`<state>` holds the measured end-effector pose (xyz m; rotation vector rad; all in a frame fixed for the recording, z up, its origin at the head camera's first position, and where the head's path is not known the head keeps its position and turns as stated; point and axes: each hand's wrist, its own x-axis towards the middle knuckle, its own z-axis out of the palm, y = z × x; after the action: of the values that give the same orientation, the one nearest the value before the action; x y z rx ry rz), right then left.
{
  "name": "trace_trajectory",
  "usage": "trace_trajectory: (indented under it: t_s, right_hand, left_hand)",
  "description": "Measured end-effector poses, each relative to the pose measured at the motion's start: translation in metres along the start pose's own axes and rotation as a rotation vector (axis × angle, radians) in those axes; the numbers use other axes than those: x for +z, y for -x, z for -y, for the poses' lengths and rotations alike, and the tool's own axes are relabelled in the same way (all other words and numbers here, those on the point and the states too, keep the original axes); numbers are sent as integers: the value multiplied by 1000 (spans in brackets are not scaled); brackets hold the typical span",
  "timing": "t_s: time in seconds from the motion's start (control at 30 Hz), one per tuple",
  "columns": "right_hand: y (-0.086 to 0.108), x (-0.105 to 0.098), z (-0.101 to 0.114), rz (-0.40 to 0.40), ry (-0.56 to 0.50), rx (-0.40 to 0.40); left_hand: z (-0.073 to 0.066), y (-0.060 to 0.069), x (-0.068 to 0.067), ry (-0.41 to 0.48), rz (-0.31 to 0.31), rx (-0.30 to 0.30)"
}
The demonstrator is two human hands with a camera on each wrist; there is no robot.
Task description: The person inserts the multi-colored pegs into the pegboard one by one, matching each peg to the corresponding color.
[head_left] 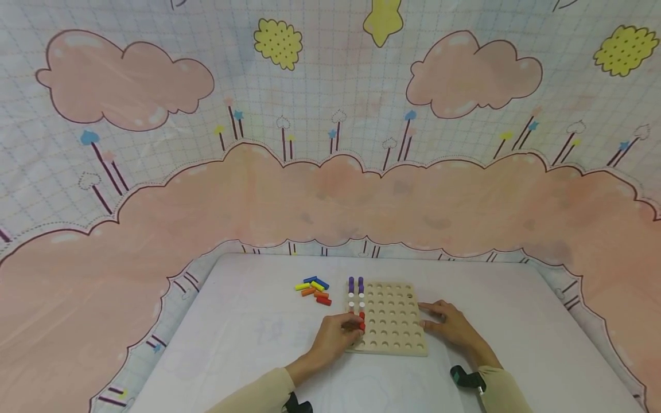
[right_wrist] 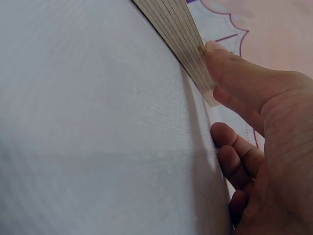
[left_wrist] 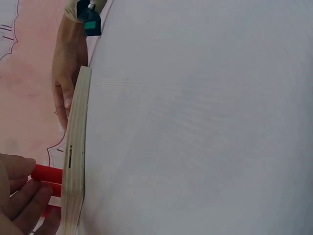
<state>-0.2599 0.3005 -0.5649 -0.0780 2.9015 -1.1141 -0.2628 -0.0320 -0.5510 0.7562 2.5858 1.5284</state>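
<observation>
Head, left hand (head_left: 333, 336): curled, pinched a red peg (head_left: 362, 326) at the left part of the pegboard (head_left: 389, 327).
Head, right hand (head_left: 454, 328): loosely open, held nothing, digits touched the pegboard's near side.
Head, purple pegs (head_left: 351, 285) and white pegs (head_left: 361, 305): stood in the board beyond the left hand.
Head, loose pegs (head_left: 317, 285): lay on the counter (head_left: 248, 344), beyond the left hand.
Left wrist, red peg: left hand's digits closed on its outer end.
Right wrist, pegboard edge: right hand's fingertip touched it.
</observation>
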Motion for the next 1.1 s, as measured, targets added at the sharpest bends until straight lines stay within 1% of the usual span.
trace_trajectory:
  t_s: [0.17, 0.27, 0.43, 0.67, 0.9, 1.1]
  right_hand:
    - [1, 0, 1, 2, 6, 15]
    - [2, 0, 2, 4, 5, 29]
    - [2, 0, 3, -1, -4, 26]
    - [2, 0, 3, -6, -1, 22]
    - [3, 0, 6, -4, 6, 32]
    - [5, -1, 9, -2, 4, 48]
  left_hand:
    - [-5, 4, -9, -16, -19, 8]
    - [-7, 6, -14, -39, -46, 33]
    - [-7, 5, -25, -60, -91, 73]
    - [-12, 1, -44, -104, -182, 80]
    - [-12, -5, -60, -73, -258, 63]
    - [-5, -8, -70, -57, -322, 84]
